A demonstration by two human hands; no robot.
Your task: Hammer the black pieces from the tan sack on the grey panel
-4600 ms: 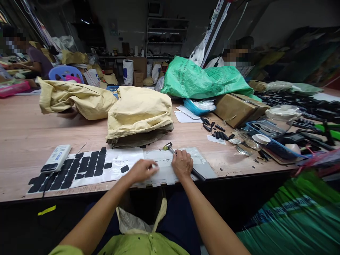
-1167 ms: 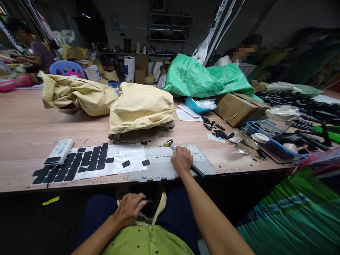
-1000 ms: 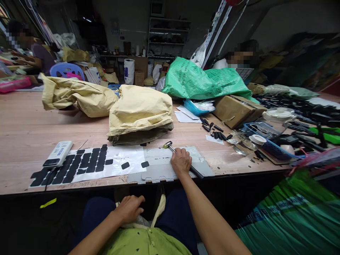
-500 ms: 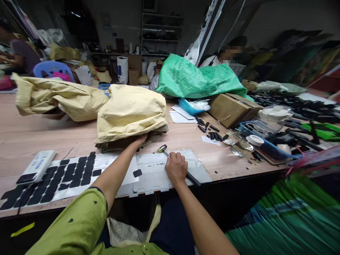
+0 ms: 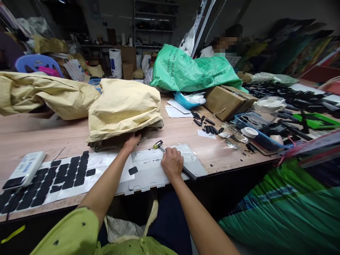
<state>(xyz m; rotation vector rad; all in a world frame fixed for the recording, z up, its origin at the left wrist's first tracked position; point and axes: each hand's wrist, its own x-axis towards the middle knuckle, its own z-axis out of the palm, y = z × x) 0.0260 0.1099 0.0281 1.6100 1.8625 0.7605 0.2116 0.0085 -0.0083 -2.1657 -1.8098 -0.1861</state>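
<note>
My right hand (image 5: pixel 172 162) is closed round the black handle of a small hammer (image 5: pixel 159 145), whose metal head rests on a grey plate (image 5: pixel 148 173) at the table's near edge. My left hand (image 5: pixel 131 141) reaches forward to the lower edge of a yellow sack (image 5: pixel 122 106). Its fingertips go under the sack's folded rim and are hidden. One black pad (image 5: pixel 132 170) lies loose on the plate. A white sheet (image 5: pixel 61 173) with several rows of black pads lies to the left.
A white remote-like device (image 5: pixel 23 169) lies at the far left. A green sack (image 5: pixel 191 71), a cardboard box (image 5: pixel 225 102), small black parts (image 5: pixel 205 124) and a blue tray (image 5: pixel 260 131) crowd the right. Another person sits behind the green sack. A second yellow sack (image 5: pixel 39 94) lies left.
My left hand rose from my lap and reached across the table to the yellow sack's lower edge. My right hand stayed on the hammer. The view shifted rightwards.
</note>
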